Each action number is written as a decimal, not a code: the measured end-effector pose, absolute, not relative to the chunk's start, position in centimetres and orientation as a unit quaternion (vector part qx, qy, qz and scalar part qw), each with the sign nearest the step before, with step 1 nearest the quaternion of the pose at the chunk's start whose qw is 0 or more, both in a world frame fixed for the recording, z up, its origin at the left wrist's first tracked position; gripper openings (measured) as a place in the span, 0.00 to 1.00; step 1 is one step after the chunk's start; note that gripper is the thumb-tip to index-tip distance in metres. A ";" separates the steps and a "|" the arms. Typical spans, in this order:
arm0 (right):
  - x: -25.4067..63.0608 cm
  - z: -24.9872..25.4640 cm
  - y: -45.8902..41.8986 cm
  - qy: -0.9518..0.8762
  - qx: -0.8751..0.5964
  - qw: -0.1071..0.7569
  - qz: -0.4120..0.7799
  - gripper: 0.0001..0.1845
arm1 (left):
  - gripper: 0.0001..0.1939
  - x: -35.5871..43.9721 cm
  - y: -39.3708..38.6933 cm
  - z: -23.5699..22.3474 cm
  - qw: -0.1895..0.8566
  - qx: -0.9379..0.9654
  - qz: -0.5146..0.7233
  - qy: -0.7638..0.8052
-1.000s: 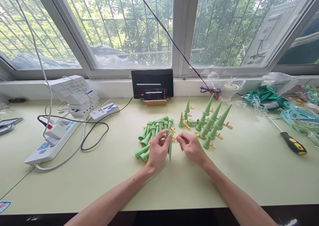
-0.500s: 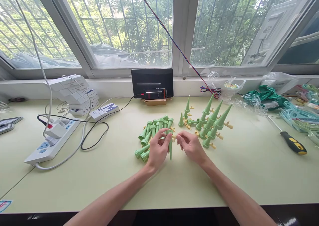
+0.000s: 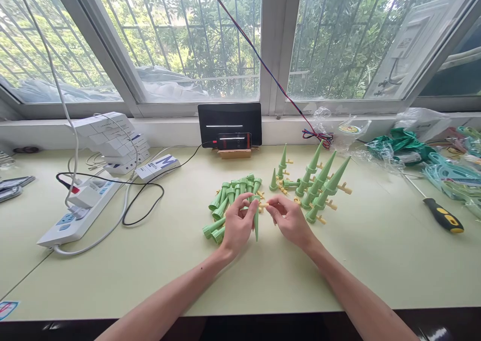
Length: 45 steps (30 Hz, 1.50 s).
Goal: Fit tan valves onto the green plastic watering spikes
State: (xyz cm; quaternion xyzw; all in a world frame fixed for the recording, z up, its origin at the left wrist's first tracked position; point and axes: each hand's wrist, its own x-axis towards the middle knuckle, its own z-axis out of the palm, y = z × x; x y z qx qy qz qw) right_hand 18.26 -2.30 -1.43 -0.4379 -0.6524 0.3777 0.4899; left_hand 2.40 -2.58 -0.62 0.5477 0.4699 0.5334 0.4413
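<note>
My left hand [image 3: 239, 226] is closed around a green plastic plant watering spike [image 3: 256, 226], whose point hangs downward. Between the thumb and fingers of my right hand [image 3: 287, 220] is a small yellow valve [image 3: 263, 206], at the side of the spike's upper part; my fingertips hide part of it. Left of and behind my left hand lies a pile of loose green spikes [image 3: 221, 208]. To the right stand several stacked green spikes [image 3: 325, 191] with yellow valves sticking out. A small single green cone [image 3: 273, 182] stands near some loose yellow valves [image 3: 281, 190].
A phone [image 3: 235, 141] leans against a dark tablet [image 3: 229, 115] at the back. On the left are a power strip [image 3: 80, 213], cables and white boxes [image 3: 116, 140]. A screwdriver [image 3: 443, 215], green bundles [image 3: 400, 148] and clear plastic bags lie at right.
My right fingers have shifted slightly at the yellow valve, and more of it shows. My left hand keeps its hold on the spike, which has barely moved.
</note>
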 end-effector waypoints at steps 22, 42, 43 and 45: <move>18.3 -1.4 -2.4 -0.677 -0.445 0.473 0.347 0.15 | 0.16 2.3 -2.7 -0.7 0.447 0.573 0.520 0.449; 18.4 -1.4 -2.3 -0.655 -0.459 0.494 0.340 0.14 | 0.26 2.5 -2.6 -0.5 0.512 0.581 0.472 0.420; 18.4 -1.4 -2.3 -0.655 -0.459 0.493 0.341 0.14 | 0.26 2.5 -2.6 -0.5 0.512 0.582 0.472 0.421; 18.4 -1.3 -2.3 -0.656 -0.460 0.492 0.341 0.14 | 0.25 2.5 -2.6 -0.5 0.509 0.581 0.471 0.425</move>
